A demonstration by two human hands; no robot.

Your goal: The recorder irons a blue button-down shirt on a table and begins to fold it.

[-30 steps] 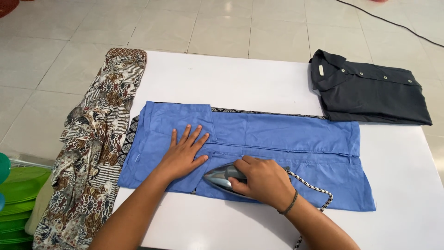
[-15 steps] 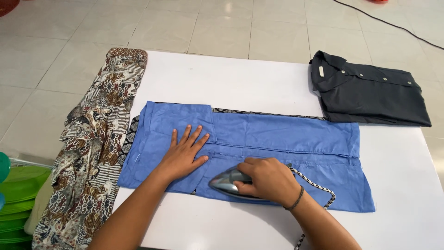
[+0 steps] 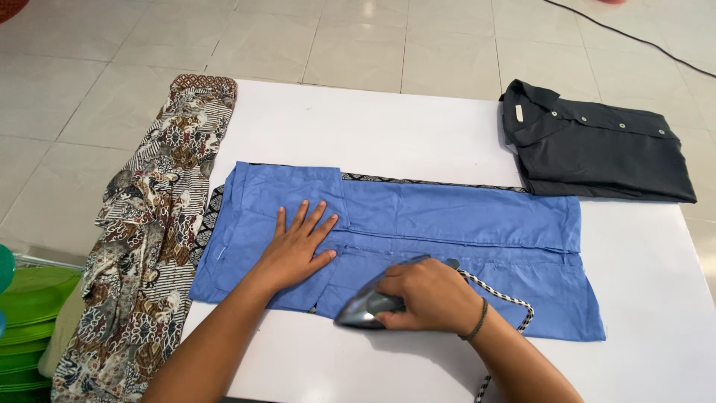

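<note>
Since a second ago the right hand, its grip closed on the grey iron, slid it rightwards along the blue shirt's near hem on the table, while the left hand stays flat, fingers apart.

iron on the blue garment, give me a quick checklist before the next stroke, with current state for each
1. Right hand grips the iron: ok.
2. Left hand lies flat on the blue garment, beside the iron, not touching it: ok.
3. Fingers off the iron's tip: ok.
4. Braided cord crosses the cloth behind the iron: not ok.
5. Folded dark shirt apart at the table corner: ok.
6. Iron heat: cannot tell.
</note>
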